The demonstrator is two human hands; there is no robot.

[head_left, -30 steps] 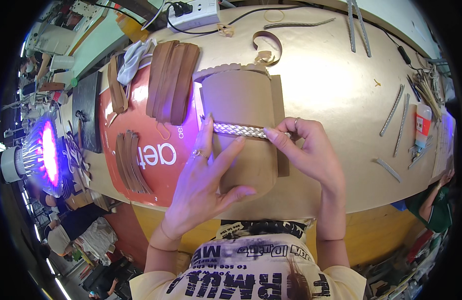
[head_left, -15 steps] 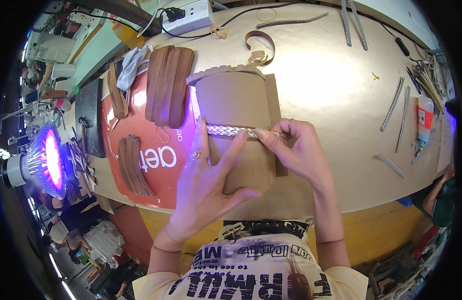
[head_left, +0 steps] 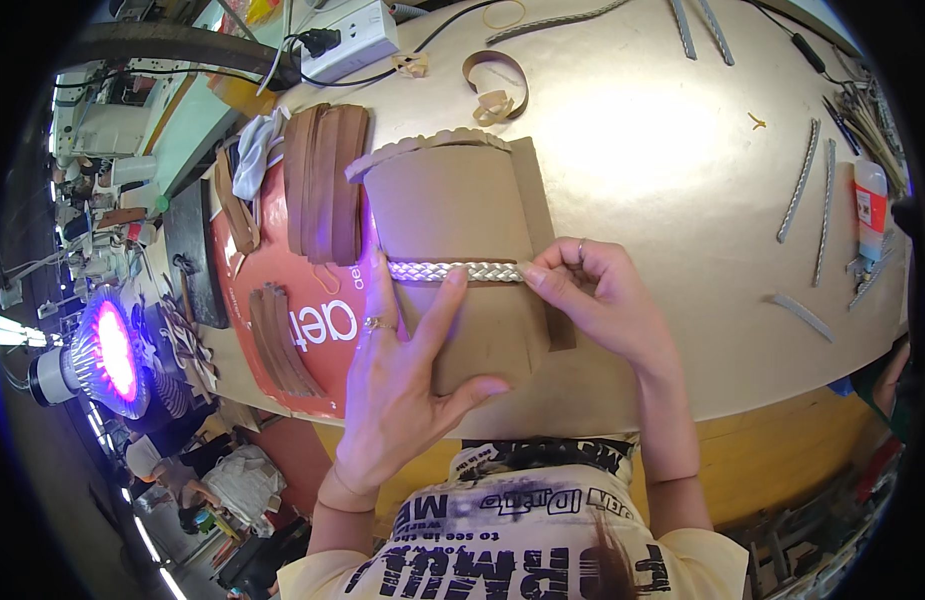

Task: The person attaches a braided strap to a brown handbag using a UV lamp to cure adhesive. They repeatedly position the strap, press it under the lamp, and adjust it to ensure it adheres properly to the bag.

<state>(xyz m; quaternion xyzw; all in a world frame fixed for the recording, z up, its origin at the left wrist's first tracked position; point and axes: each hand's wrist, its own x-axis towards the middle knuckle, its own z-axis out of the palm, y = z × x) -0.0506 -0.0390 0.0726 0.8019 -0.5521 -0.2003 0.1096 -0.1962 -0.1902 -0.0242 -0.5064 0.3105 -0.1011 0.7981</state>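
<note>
A pale, shiny braided strip [head_left: 427, 271] lies across a curved brown panel [head_left: 442, 205], along a darker brown band. My left hand [head_left: 397, 365] is spread flat over the panel's left side, one fingertip at the strip's left end and another pressing its middle. At the right end, my right hand [head_left: 607, 300] is closed, thumb and index finger pinching the strip near the panel's right edge. Along the panel's top runs a scalloped brown edging [head_left: 432, 145].
Left of the panel, stacked brown strips [head_left: 325, 185] and shorter brown strips [head_left: 280, 340] lie on a red sheet [head_left: 327, 385]. Behind stands a white power strip [head_left: 347, 40]. A white-and-red bottle [head_left: 870, 205] and grey braided pieces [head_left: 799, 180] lie right. A glowing lamp [head_left: 112, 350] is far left.
My right hand has shifted rightward along the braided strip, so more of it shows between my hands. My left fingers stay on it. The whole view has shifted slightly.
</note>
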